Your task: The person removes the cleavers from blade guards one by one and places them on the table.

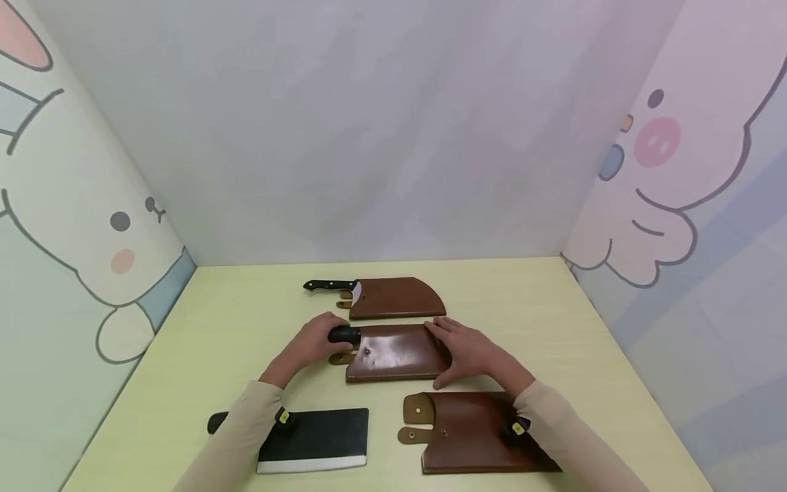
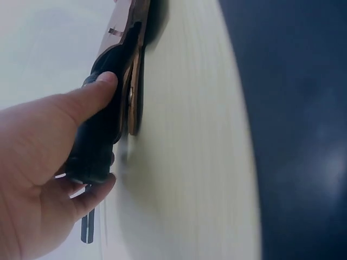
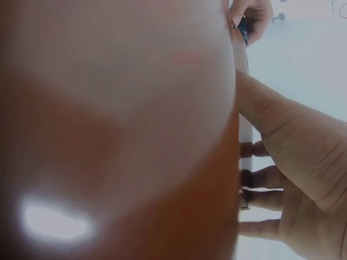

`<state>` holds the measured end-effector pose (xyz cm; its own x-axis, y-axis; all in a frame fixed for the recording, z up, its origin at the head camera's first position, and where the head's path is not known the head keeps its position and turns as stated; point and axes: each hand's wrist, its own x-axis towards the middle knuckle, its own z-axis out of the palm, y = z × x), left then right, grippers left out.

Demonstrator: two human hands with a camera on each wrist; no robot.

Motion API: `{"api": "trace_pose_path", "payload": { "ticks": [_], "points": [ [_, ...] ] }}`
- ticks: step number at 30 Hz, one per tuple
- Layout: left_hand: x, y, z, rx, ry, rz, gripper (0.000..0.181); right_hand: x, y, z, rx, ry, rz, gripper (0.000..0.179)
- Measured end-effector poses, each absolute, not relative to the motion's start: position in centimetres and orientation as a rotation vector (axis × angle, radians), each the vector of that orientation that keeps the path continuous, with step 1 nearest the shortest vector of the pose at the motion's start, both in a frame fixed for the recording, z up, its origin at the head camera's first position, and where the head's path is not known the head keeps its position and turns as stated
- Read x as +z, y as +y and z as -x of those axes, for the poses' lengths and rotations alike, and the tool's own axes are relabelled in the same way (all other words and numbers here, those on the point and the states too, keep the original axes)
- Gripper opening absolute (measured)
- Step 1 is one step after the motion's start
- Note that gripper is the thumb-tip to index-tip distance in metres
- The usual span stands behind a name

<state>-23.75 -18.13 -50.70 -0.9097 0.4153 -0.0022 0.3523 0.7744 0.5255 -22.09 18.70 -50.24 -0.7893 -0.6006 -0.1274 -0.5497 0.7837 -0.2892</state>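
Left hand (image 1: 316, 339) and right hand (image 1: 470, 347), forearms slanting inward from either side. Left thumb and fingers wrap a black handle (image 1: 344, 334), thumb on one side, fingers on the other. Right fingers are spread over the right end of the middle sheath (image 1: 393, 352), thumb by its near corner, fingertips at its far edge; we cannot tell how hard they press. Handle protrudes from the sheath's left end and points left; shared long axis runs crosswise on the table (image 1: 246, 294), between our two hands. Strap (image 1: 340, 358) sticks out left, below the handle.

Around it, left to right, we log: cleaver (image 1: 332, 434), partly hidden by the left sleeve (image 1: 230, 437), pale edge towards us; far knife (image 1: 332, 285), handle left, blade in the far sheath (image 1: 399, 298); near sheath (image 1: 467, 437), brown, mouth left, partly hidden by the right sleeve (image 1: 578, 437). Each cuff bears a yellow-marked tag (image 1: 284, 415), too small to read.
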Motion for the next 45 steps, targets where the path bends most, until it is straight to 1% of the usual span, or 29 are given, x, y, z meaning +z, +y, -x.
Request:
{"api": "trace_pose_path", "payload": {
  "ticks": [11, 21, 36, 45],
  "points": [
    [-50.7, -18.2, 24.1, 0.767, 2.855, -0.687, 0.037, -50.2, 18.6, 22.0, -0.411, 2.751, 0.871, 0.121],
    [-50.2, -18.2, 23.6, 0.765, 2.847, -0.712, 0.036, -50.2, 18.6, 21.8, -0.416, 2.763, 0.887, 0.117],
    [-49.4, -18.5, 23.3, 0.715, 2.866, -0.756, 0.045, -49.1, 19.1, 21.4, -0.390, 2.829, 0.924, 0.117],
    [-49.0, -18.7, 23.1, 0.735, 2.892, -0.824, 0.040, -48.2, 19.4, 21.1, -0.406, 2.850, 0.957, 0.116]
  ]
}}
